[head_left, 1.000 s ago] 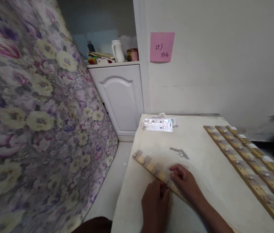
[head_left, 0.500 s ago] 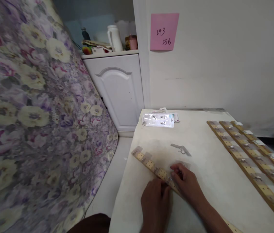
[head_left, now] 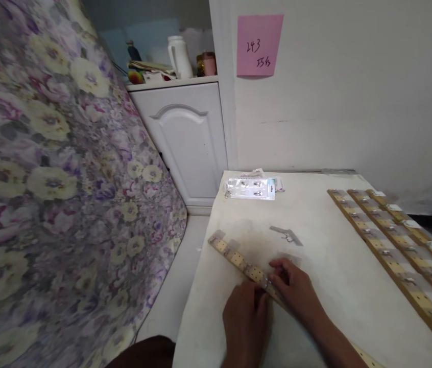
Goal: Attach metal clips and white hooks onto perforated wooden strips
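A long wooden strip (head_left: 235,258) with rows of small holes lies slantwise on the white table (head_left: 327,266). My left hand (head_left: 245,322) rests on the strip's near side with its fingers curled against it. My right hand (head_left: 296,291) lies just beyond, its fingertips pinched on a small clear packet (head_left: 280,274) at the strip. A loose clear packet with a metal piece (head_left: 286,236) lies on the table a little beyond my hands.
Three more wooden strips (head_left: 396,255) carrying several packets lie side by side at the right. A stack of clear packets (head_left: 251,187) sits at the table's far edge. A pink note (head_left: 259,45) hangs on the wall. A flowered mattress (head_left: 55,168) leans at the left, beside a white cabinet (head_left: 185,143).
The view has tipped slightly downward, so everything sits a bit higher in the frame. My hands stay at the same spot on the strip, fingers shifting only a little.
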The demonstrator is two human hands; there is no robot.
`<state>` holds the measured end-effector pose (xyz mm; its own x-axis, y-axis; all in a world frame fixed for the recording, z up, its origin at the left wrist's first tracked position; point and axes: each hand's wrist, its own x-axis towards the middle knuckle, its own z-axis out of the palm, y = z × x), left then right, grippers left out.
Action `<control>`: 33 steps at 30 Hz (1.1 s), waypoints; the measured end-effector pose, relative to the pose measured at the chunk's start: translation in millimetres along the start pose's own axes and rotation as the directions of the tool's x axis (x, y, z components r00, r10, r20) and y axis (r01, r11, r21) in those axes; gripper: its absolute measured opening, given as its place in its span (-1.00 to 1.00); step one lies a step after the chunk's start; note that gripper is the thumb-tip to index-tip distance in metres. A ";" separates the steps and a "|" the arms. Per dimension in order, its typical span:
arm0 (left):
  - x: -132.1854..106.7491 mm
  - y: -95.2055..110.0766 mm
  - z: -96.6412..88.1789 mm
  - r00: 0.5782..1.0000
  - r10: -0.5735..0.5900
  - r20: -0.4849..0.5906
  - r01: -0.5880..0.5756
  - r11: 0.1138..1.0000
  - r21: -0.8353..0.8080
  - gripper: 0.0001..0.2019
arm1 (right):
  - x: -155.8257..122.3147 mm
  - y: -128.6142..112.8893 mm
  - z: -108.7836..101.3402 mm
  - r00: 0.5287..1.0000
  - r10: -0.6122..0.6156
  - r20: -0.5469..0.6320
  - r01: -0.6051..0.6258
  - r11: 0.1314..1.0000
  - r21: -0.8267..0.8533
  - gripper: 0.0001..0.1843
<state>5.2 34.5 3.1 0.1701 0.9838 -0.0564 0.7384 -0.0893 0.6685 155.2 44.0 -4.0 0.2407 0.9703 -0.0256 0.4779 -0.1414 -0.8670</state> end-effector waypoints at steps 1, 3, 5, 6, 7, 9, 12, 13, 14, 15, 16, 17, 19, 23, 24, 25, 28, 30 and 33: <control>-0.2 0.9 -0.7 1.000 -0.001 -0.001 0.001 1.000 0.006 -0.88 | -0.1 -0.5 -0.3 1.000 0.001 0.003 -0.001 1.000 -0.002 -0.75; -0.6 2.4 -1.9 1.000 -0.001 0.000 0.001 1.000 0.019 -0.87 | -0.3 -1.3 -0.9 1.000 0.005 0.010 -0.005 1.000 -0.011 -0.75; -0.7 3.2 -2.7 1.000 -0.002 0.005 0.002 1.000 0.030 -0.86 | -0.3 -1.8 -1.1 1.000 0.011 0.016 -0.010 1.000 -0.021 -0.75; -0.7 3.4 -2.9 1.000 -0.003 0.006 0.003 0.999 0.034 -0.86 | -0.1 -1.9 -1.2 1.000 0.013 0.019 -0.013 1.000 -0.020 -0.75; -0.8 3.5 -3.0 1.000 -0.004 0.007 0.004 0.999 0.036 -0.85 | 0.1 -1.9 -1.1 1.000 0.014 0.021 -0.014 1.000 -0.019 -0.75; -0.7 3.5 -3.0 1.000 -0.008 0.006 0.008 0.999 0.038 -0.85 | 0.6 -1.8 -1.0 1.000 0.011 0.023 -0.010 1.000 -0.014 -0.75; -0.5 3.8 -2.9 1.000 -0.012 0.007 0.012 0.999 0.044 -0.85 | 1.3 -1.3 -0.8 1.000 0.005 0.023 -0.004 1.000 -0.014 -0.75; -0.4 4.1 -2.8 1.000 -0.010 0.007 0.009 0.999 0.047 -0.85 | 1.5 -1.1 -0.8 1.000 0.004 0.021 -0.004 1.000 -0.015 -0.75; -0.2 4.3 -2.7 1.000 -0.007 0.009 0.006 0.999 0.050 -0.86 | 1.7 -0.8 -0.7 1.000 0.004 0.020 -0.004 1.000 -0.015 -0.75; 0.1 4.5 -2.5 1.000 -0.005 0.010 0.004 0.999 0.054 -0.85 | 1.9 -0.5 -0.6 1.000 0.003 0.020 -0.003 1.000 -0.012 -0.75; 0.3 4.5 -2.2 1.000 -0.004 0.012 0.003 0.998 0.057 -0.85 | 2.1 -0.1 -0.4 1.000 0.003 0.021 -0.003 1.000 -0.010 -0.75; 0.5 4.4 -1.8 1.000 -0.002 0.014 0.002 0.998 0.059 -0.85 | 2.3 0.3 -0.2 1.000 0.004 0.022 -0.004 1.000 -0.007 -0.75; 0.6 3.8 -0.9 1.000 -0.002 0.013 0.001 0.998 0.060 -0.85 | 2.7 0.9 0.1 1.000 0.008 0.024 -0.008 1.000 -0.006 -0.75; 0.0 2.3 0.2 1.000 0.018 -0.001 -0.018 0.998 0.053 -0.84 | 2.5 0.4 0.2 1.000 0.017 0.023 -0.016 1.000 -0.024 -0.75; -0.1 2.1 0.2 1.000 0.020 -0.002 -0.019 0.998 0.054 -0.84 | 2.2 -0.1 0.0 1.000 0.015 0.024 -0.014 0.999 -0.029 -0.75; -0.2 2.0 0.1 1.000 0.019 -0.002 -0.019 0.998 0.057 -0.84 | 1.9 -0.7 -0.3 1.000 0.013 0.025 -0.012 0.999 -0.034 -0.74; -0.4 2.4 -0.5 1.000 0.012 0.005 -0.012 0.997 0.073 -0.84 | 1.1 -1.8 -0.8 1.000 0.004 0.023 -0.003 0.999 -0.045 -0.75; -0.4 2.8 -0.9 1.000 0.011 0.007 -0.012 0.997 0.074 -0.84 | 1.0 -1.7 -0.7 1.000 -0.004 0.023 0.005 0.999 -0.043 -0.75; -0.7 3.2 -1.1 1.000 0.015 0.009 -0.016 0.998 0.059 -0.84 | 1.4 -0.8 -0.1 1.000 -0.009 0.021 0.010 0.999 -0.045 -0.75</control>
<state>6.6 33.8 6.1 0.1872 0.9809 -0.0527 0.7729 -0.1139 0.6242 155.2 45.4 -3.3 0.2186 0.9754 -0.0283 0.5179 -0.1405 -0.8438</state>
